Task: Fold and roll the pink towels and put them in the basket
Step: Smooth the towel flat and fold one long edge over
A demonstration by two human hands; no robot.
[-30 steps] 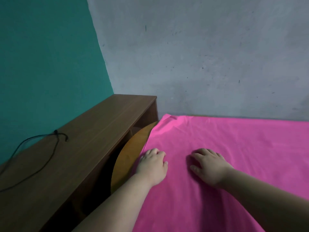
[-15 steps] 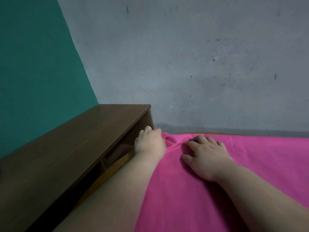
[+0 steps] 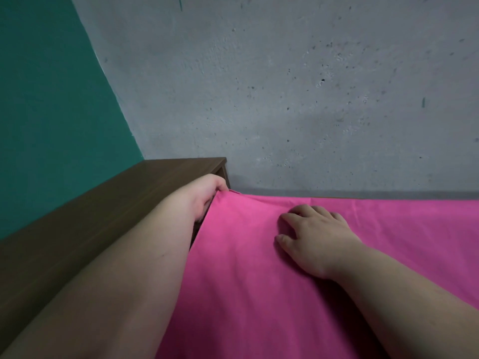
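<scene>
A large pink towel (image 3: 298, 294) lies spread flat and fills the lower right of the head view. My left hand (image 3: 204, 195) reaches to the towel's far left corner, and its curled fingers grip that corner right beside the end of the shelf. My right hand (image 3: 311, 237) rests palm down on the towel a little to the right, fingers slightly bent and pressing the cloth. No basket is in view.
A long brown wooden shelf (image 3: 90, 218) runs along the left, tight against the towel's edge. A grey concrete wall (image 3: 311, 99) stands right behind the towel. A green wall (image 3: 51, 99) is at the left.
My left hand has slid forward along the towel's left edge to the far corner and taken hold of it. My right hand followed forward. The view has moved closer to the wall.
</scene>
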